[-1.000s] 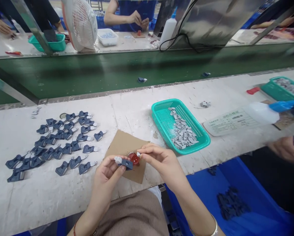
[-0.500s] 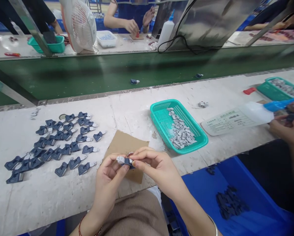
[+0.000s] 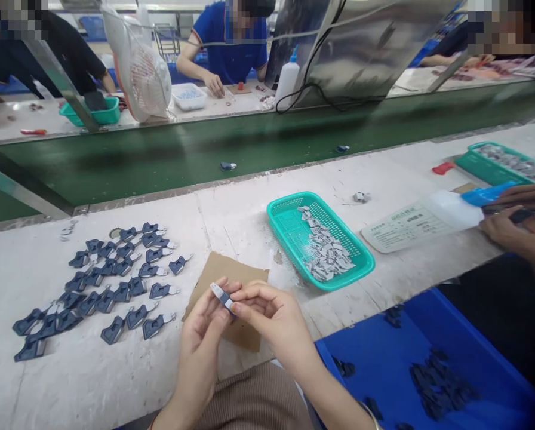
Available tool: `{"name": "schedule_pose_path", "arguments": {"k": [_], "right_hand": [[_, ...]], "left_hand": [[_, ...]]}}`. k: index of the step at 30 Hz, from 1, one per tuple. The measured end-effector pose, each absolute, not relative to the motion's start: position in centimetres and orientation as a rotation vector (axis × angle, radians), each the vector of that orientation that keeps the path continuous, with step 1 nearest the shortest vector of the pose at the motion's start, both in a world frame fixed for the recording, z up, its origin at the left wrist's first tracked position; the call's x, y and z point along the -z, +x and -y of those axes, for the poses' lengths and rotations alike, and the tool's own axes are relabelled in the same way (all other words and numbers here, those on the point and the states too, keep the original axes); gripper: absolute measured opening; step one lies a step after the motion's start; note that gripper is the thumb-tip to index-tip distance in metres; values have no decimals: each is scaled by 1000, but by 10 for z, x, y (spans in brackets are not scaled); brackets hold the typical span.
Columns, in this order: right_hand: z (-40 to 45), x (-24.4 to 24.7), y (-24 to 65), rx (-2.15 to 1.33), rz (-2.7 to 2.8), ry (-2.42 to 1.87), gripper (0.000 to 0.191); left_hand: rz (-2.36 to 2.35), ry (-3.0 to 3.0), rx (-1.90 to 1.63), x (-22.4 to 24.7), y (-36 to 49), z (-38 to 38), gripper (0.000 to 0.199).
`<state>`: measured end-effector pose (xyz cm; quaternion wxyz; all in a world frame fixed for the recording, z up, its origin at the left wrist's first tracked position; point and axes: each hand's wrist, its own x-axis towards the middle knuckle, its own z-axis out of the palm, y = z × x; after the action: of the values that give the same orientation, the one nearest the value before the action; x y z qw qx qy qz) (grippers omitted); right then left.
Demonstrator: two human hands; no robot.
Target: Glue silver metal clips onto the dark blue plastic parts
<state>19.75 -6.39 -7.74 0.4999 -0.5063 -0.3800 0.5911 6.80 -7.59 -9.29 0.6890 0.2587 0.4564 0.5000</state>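
While pinching the dark clip (image 3: 224, 298) between left thumb and fingers (image 3: 220, 322), also gripping its lower right end with right thumb and forefinger (image 3: 248, 291). Holding it above the cardboard (image 3: 225, 266), pale tip towards ten o'clock. Slanted more steeply than half a second ago, when nearly level. A second ago, held the right fingers clear of the clip, with a small pale bit between them.

Just beyond, at two o'clock, a green basket (image 3: 285, 227), strewn with grey bits (image 3: 330, 257). Farther along that line, a second green basket (image 3: 477, 165), filled with similar bits. At nine o'clock, more clips (image 3: 122, 291), spread in rows. At four, a blue bin (image 3: 379, 352), with dark pieces (image 3: 444, 382) inside. Towards twelve, on the green belt (image 3: 160, 167), two clips (image 3: 227, 166), shifted towards nine o'clock since then. Farthest, between eleven and twelve, a white tub (image 3: 190, 106) of pale blue bits.
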Motion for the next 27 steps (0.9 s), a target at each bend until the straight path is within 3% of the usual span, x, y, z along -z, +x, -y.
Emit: {"name": "schedule_pose_path", "arguments": {"k": [3, 7, 10, 16, 27], "right_hand": [[64, 78, 192, -1335, 1018, -1174, 9], [61, 72, 215, -1217, 1230, -1189, 17], [52, 67, 260, -829, 1347, -1361, 16], [11, 72, 359, -217, 1767, -1978, 25], [-27, 75, 371, -131, 2241, -2210, 24]], "left_hand": [[-1058, 602, -1113, 90, 68, 64, 46], [-1125, 813, -1038, 83, 57, 35, 46], [-1207, 1160, -996, 85, 45, 2, 47], [-1361, 1750, -839, 103, 26, -62, 30], [-1417, 2470, -481, 111, -3, -120, 47]]}}
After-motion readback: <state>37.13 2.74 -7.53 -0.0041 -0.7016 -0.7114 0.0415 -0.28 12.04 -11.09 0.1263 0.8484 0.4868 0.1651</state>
